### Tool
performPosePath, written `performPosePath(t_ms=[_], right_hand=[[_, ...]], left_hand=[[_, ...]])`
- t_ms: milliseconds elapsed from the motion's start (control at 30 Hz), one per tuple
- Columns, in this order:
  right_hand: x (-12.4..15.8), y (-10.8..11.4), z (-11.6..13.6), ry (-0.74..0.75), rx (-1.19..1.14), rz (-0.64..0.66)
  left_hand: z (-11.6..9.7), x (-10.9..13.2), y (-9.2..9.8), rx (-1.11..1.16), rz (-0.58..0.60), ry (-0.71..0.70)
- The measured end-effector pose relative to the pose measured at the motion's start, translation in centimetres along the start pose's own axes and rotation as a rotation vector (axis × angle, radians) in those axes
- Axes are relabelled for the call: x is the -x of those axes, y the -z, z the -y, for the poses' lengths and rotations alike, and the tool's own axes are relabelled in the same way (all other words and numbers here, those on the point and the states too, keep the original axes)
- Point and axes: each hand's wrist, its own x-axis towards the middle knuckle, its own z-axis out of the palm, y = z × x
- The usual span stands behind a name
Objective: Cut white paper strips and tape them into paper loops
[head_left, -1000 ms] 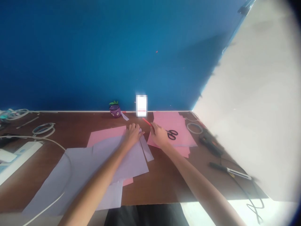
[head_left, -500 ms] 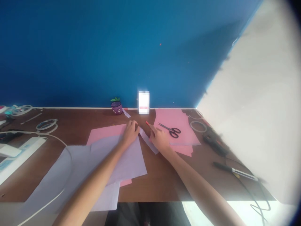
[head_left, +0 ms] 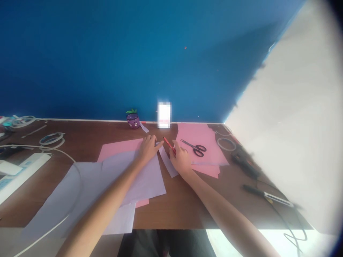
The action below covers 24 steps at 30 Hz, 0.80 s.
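On the brown table (head_left: 187, 207), a large lilac sheet (head_left: 139, 176) lies left of the black scissors (head_left: 195, 147) under the left hand (head_left: 148, 149), fingers pressed together on the far end of a narrow lilac strip (head_left: 168, 164), while the right hand (head_left: 181, 160), just left of the scissors, pinches a red pen (head_left: 168, 144).

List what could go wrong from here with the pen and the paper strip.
1. The lavender strip seems pinned only at its far end by the left hand, so it may swivel under the red pen in the right hand.
2. The scissors lie close by the right hand and might get knocked.
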Motion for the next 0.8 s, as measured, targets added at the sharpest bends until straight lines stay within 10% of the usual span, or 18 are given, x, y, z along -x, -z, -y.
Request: performPosePath(t_ms=[333, 800], right_hand=[[-0.5, 0.3, -1.1, -0.099, -0.038, -0.069], [-0.6, 0.9, -1.1, -0.02, -0.035, -0.054]], left_hand=[[-2.4, 1.9, 0.9, -0.047, 0.033, 0.077], [-0.2, 1.2, -0.3, 0.243, 0.086, -0.113]])
